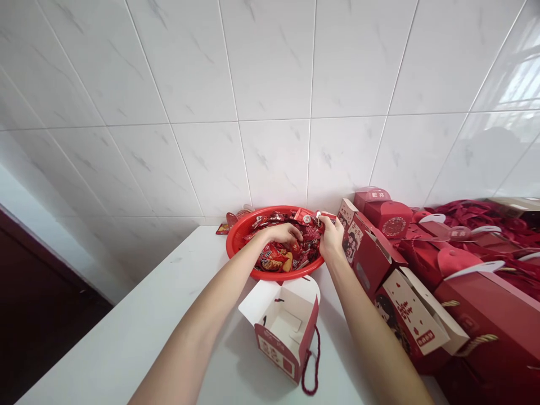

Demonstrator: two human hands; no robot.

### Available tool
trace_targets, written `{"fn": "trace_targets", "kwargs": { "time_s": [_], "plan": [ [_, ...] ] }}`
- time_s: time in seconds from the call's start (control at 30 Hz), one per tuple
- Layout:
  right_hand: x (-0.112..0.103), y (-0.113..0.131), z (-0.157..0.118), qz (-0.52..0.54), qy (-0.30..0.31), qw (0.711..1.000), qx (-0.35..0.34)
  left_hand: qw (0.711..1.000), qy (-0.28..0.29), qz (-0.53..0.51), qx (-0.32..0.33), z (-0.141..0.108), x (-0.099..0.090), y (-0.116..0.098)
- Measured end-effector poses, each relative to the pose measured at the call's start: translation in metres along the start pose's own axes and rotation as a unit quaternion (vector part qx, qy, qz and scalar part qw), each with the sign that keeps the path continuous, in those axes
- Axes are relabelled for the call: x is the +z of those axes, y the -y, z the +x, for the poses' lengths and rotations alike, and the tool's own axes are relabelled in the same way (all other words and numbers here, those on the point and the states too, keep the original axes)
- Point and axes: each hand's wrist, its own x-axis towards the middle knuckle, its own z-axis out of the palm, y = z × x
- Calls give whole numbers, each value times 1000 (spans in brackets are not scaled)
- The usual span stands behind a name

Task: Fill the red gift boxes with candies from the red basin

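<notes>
- The left hand (287, 234) reaches over the middle of the red basket (264, 274), its fingers bent down among the sweets (272, 260); whether they grasp one, I cannot tell.
- The right hand (331, 233) is at the right rim of the basket, thumb and fingers closed on a small red packet (327, 217).
- The basket stands at the far edge of the table (169, 320), near the wall (274, 163), and holds many wrapped sweets, mostly red.
- On the near side of the basket, between the two forearms, an open box (276, 350) stands on the table. Its inside is pale and its near face is red with a printed panel.
- One flap of this box is spread out to the left, and a rounded flap reaches toward the basket.
- A dark red cord (316, 365) loops down at the box's right side onto the table.
- To the right of the right forearm, a cream-faced box (415, 315) leans among other red boxes (489, 320), some with pale twisted handles (476, 343).
- Farther right, dark red strips (468, 219) lie heaped by the wall.
- Just left of the basket, partly behind it, lie a few small packs (222, 229).
</notes>
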Motion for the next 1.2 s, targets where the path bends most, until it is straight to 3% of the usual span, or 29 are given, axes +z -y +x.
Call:
{"fn": "trace_targets", "kwargs": {
  "time_s": [0.1,0.17,0.43,0.6,0.7,0.83,0.93,1.2],
  "plan": [
    [1,2,-1,11,-6,1000,12,989,-24,-146,-6,-4,0,5],
    [2,3,-2,13,-9,1000,16,984,-44,-172,-18,-4,3,6],
    [2,5,-3,18,-11,1000,21,971,-214,-92,-47,5,2,9],
    [1,5,-3,4,-8,1000,12,961,-272,-4,-41,0,0,7],
    [1,6,-3,4,-6,1000,11,964,-255,69,-17,0,2,3],
    [1,6,-2,6,-9,1000,15,974,-160,160,24,7,9,2],
    [1,5,-2,11,-5,1000,19,963,-116,239,41,13,14,1],
    [1,5,-2,6,-7,1000,21,901,-133,395,120,30,29,1]
  ]
}}
